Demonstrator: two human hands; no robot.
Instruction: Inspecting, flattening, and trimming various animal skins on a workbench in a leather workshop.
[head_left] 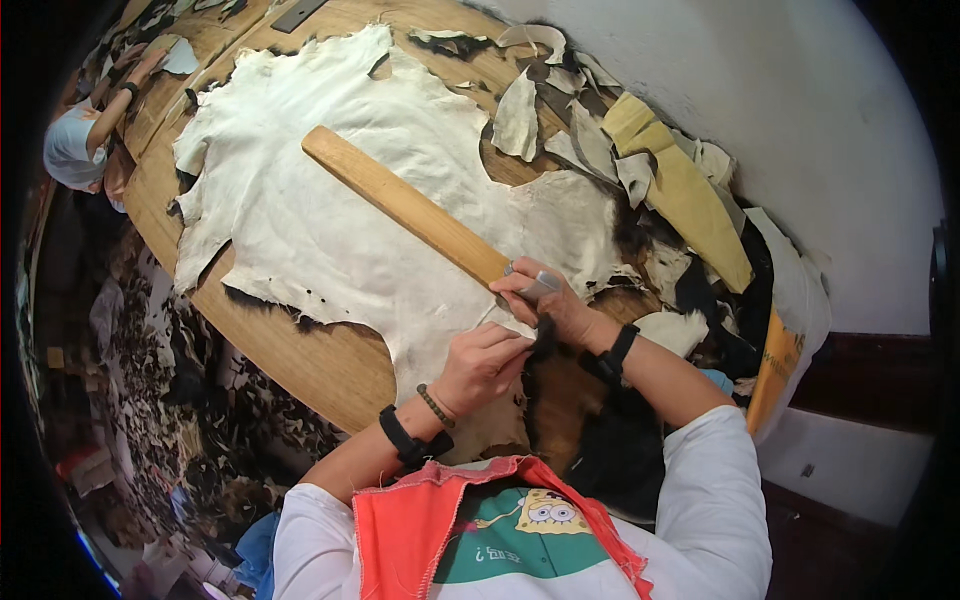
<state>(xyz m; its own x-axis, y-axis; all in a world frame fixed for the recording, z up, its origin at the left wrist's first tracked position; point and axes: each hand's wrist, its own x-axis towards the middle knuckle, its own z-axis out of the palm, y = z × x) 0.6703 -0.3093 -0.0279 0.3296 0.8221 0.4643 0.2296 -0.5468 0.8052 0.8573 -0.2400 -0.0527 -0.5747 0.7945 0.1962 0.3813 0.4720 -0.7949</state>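
A large cream-white hide (340, 190) lies skin side up on a round wooden table (330, 365). A long flat wooden stick (405, 205) rests slantwise across it. My right hand (545, 300) presses on the near end of the stick and holds a small metal blade. My left hand (480, 365) pinches the hide's near edge, beside a strip of dark fur. Both wrists wear dark bands.
Scraps of hide, yellow and grey offcuts (660, 180) pile along the white wall at right. Dark fur pieces (620, 440) lie near my right arm. Another person (85, 135) works at the far left. Fur scraps litter the floor (170, 400).
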